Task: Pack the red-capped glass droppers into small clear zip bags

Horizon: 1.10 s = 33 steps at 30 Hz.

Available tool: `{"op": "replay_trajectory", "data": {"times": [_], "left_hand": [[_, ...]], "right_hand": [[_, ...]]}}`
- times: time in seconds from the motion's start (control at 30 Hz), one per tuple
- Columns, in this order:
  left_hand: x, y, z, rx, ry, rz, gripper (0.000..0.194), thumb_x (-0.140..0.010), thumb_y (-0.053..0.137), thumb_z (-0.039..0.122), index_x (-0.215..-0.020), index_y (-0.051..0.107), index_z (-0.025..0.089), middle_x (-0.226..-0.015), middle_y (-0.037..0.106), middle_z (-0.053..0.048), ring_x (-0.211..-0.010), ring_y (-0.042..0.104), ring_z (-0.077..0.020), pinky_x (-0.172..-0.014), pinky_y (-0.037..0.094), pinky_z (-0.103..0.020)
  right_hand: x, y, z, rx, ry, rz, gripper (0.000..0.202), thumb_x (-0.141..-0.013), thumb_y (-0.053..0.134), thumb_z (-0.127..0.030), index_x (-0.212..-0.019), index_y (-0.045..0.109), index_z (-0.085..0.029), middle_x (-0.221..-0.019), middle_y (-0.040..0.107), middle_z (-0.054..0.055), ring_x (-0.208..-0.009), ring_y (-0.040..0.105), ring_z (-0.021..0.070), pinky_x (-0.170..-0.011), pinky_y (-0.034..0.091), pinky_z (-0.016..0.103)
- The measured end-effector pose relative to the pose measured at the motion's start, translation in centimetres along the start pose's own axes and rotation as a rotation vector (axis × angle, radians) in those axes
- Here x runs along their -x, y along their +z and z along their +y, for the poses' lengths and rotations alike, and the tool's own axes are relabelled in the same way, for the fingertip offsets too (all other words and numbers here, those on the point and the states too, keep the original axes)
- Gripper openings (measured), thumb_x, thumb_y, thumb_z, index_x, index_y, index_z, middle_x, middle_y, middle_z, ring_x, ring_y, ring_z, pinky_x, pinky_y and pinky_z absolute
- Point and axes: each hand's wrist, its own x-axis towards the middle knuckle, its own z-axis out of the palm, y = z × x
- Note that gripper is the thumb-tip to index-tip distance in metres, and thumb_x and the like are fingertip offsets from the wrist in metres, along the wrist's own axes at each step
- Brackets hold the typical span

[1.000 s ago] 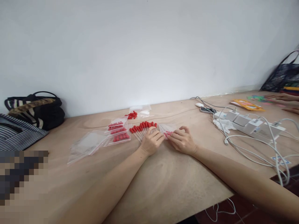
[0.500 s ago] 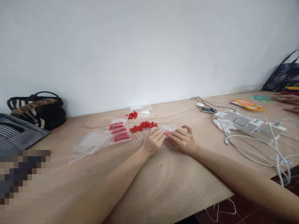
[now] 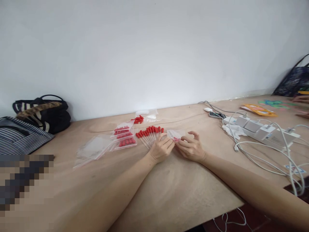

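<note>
Both our hands work at the near edge of one small clear zip bag (image 3: 174, 132): the left hand (image 3: 161, 149) is curled at its near left corner, though we cannot tell whether it pinches the plastic, and the right hand (image 3: 191, 147) grips the right part of that edge between thumb and fingers. Farthest left sit one striped bag (image 3: 26, 135) and one black bag (image 3: 56, 116); next comes a stack of flat zip bags (image 3: 93, 148), too overlapped to count. Three filled zip bags (image 3: 125, 142) overlap beside it, with loose red bulbs (image 3: 138, 120) beyond, piled past counting. Nearer us, about ten red-bulbed droppers (image 3: 147, 137) fan out, bulbs away from us, stems slanting towards us and rightwards; our left hand is nearer and hides some tips. Just right of them, beyond our fingertips, lies the bag we handle, its red bulbs at our end and pale stems pointing away, leaning left, the reverse of the fan. Farther right we see one power strip (image 3: 272, 142), one orange packet (image 3: 260, 110) and, at the edge, parts of a co-worker's two hands (image 3: 301, 98).
</note>
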Motion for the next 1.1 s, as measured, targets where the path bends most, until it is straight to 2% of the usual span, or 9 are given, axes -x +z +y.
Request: {"op": "replay_trajectory", "data": {"times": [0.17, 0.27, 0.47, 0.57, 0.67, 0.77, 0.83, 0.93, 1.1], "left_hand": [[0.1, -0.1, 0.1, 0.003, -0.01, 0.003, 0.03, -0.091, 0.032, 0.009, -0.077, 0.058, 0.014, -0.076, 0.065, -0.003, -0.074, 0.058, -0.0139, -0.09, 0.038, -0.038], [0.3, -0.2, -0.2, 0.008, -0.052, 0.023, 0.027, -0.091, 0.034, 0.009, -0.082, 0.058, 0.015, -0.077, 0.065, -0.003, -0.075, 0.058, -0.0144, -0.091, 0.037, -0.041], [0.5, -0.1, -0.7, 0.036, -0.082, 0.008, 0.026, -0.09, 0.034, 0.008, -0.084, 0.059, 0.014, -0.073, 0.063, -0.004, -0.072, 0.056, -0.0152, -0.081, 0.044, -0.036], [0.5, 0.2, -0.7, 0.059, -0.083, -0.016, 0.031, -0.09, 0.03, 0.006, -0.082, 0.059, 0.013, -0.067, 0.06, -0.004, -0.069, 0.056, -0.0155, -0.077, 0.047, -0.034], [0.5, 0.6, -0.8, 0.081, -0.099, -0.029, 0.034, -0.09, 0.027, 0.004, -0.084, 0.058, 0.013, -0.069, 0.06, -0.004, -0.069, 0.057, -0.0149, -0.081, 0.047, -0.034], [0.6, 0.5, -0.9, 0.085, -0.139, -0.034, 0.023, -0.089, 0.035, 0.01, -0.093, 0.058, 0.013, -0.078, 0.062, -0.006, -0.079, 0.058, -0.0176, -0.082, 0.047, -0.035], [0.9, -0.1, -1.0, 0.072, -0.177, -0.033, 0.018, -0.087, 0.044, 0.017, -0.1, 0.056, 0.012, -0.09, 0.061, -0.01, -0.09, 0.055, -0.022, -0.083, 0.046, -0.04], [2.0, -1.7, -1.1, 0.054, -0.217, -0.029, 0.021, -0.083, 0.053, 0.023, -0.102, 0.057, 0.015, -0.104, 0.058, -0.012, -0.098, 0.051, -0.0262, -0.086, 0.042, -0.045], [5.8, -6.3, -2.3, 0.038, -0.261, -0.021, 0.013, -0.082, 0.052, 0.018, -0.093, 0.059, 0.019, -0.089, 0.064, -0.006, -0.088, 0.055, -0.0212, -0.081, 0.044, -0.037]], "right_hand": [[0.1, -0.4, 0.1, -0.009, -0.003, -0.019, 0.019, -0.082, 0.047, -0.013, -0.076, 0.062, -0.022, -0.063, 0.061, -0.004, -0.067, 0.052, 0.0079, -0.088, 0.021, 0.037], [0.4, -0.9, 0.9, 0.002, 0.045, -0.021, 0.014, -0.082, 0.051, -0.016, -0.081, 0.063, -0.023, -0.07, 0.064, -0.003, -0.068, 0.052, 0.009, -0.087, 0.022, 0.037], [1.5, -1.8, 3.0, 0.015, 0.124, -0.09, 0.018, -0.082, 0.049, -0.013, -0.077, 0.063, -0.023, -0.06, 0.06, -0.003, -0.065, 0.05, 0.0092, -0.087, 0.022, 0.035], [1.9, -1.5, 3.3, -0.006, 0.114, -0.104, 0.022, -0.082, 0.046, -0.012, -0.075, 0.063, -0.023, -0.055, 0.056, -0.004, -0.061, 0.048, 0.0085, -0.087, 0.022, 0.034], [2.1, -1.0, 3.4, -0.018, 0.097, -0.12, 0.024, -0.082, 0.046, -0.012, -0.073, 0.064, -0.023, -0.054, 0.056, -0.004, -0.061, 0.047, 0.0086, -0.087, 0.022, 0.034], [2.3, -0.4, 3.8, 0.018, 0.129, -0.137, 0.023, -0.081, 0.047, -0.012, -0.073, 0.066, -0.024, -0.054, 0.057, -0.003, -0.062, 0.047, 0.0097, -0.085, 0.022, 0.034], [2.5, 0.1, 4.4, 0.054, 0.172, -0.155, 0.022, -0.08, 0.048, -0.014, -0.073, 0.066, -0.024, -0.056, 0.059, -0.002, -0.063, 0.047, 0.0107, -0.084, 0.021, 0.034], [2.9, 0.7, 5.5, 0.078, 0.257, -0.213, 0.019, -0.08, 0.05, -0.017, -0.075, 0.067, -0.024, -0.062, 0.063, 0.0, -0.066, 0.049, 0.0126, -0.083, 0.021, 0.036], [3.2, 0.9, 6.2, 0.067, 0.394, -0.364, 0.022, -0.076, 0.048, -0.017, -0.09, 0.065, -0.022, -0.086, 0.067, 0.005, -0.082, 0.054, 0.0191, -0.085, 0.022, 0.042]]}}
